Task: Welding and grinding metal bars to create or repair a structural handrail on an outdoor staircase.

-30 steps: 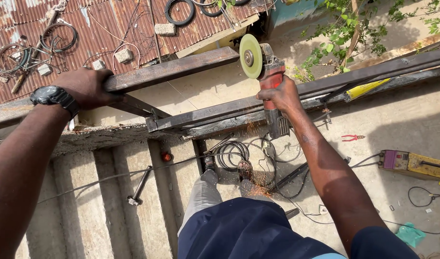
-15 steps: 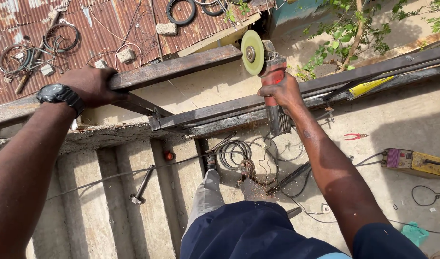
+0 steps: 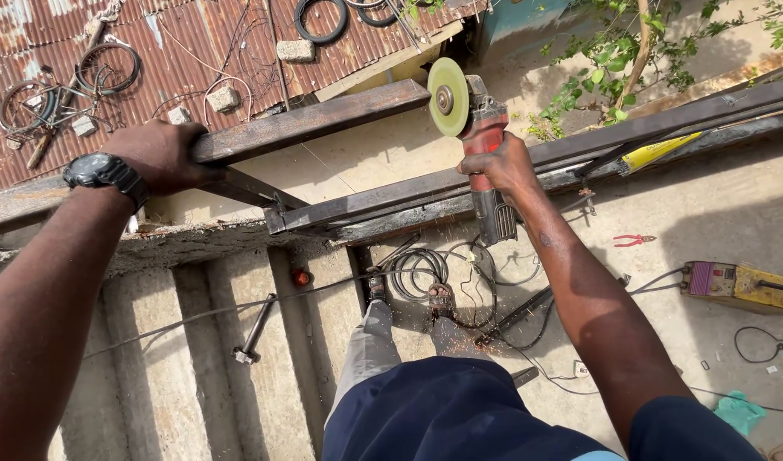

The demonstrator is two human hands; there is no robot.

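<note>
My right hand [image 3: 502,166] grips the red body of an angle grinder [image 3: 481,128]. Its greenish disc [image 3: 448,96] stands just off the right end of a rusty steel bar [image 3: 310,124]. My left hand [image 3: 163,155], with a black watch [image 3: 105,171] on the wrist, clamps that bar near its middle. A second long steel bar [image 3: 391,205] runs below the grinder and off to the upper right. My legs and feet [image 3: 383,316] stand on concrete steps below.
Coiled cables [image 3: 421,269] lie by my feet. A hammer [image 3: 253,329] rests on the steps [image 3: 186,358]. A yellow and purple welding machine [image 3: 741,284], red pliers [image 3: 634,241] and a teal rag [image 3: 741,411] are on the ground at right. Corrugated roofing [image 3: 195,43] with tyres lies behind.
The grinder and my right hand have shifted slightly; the disc stays at the bar's end. My left hand keeps its grip on the bar.
</note>
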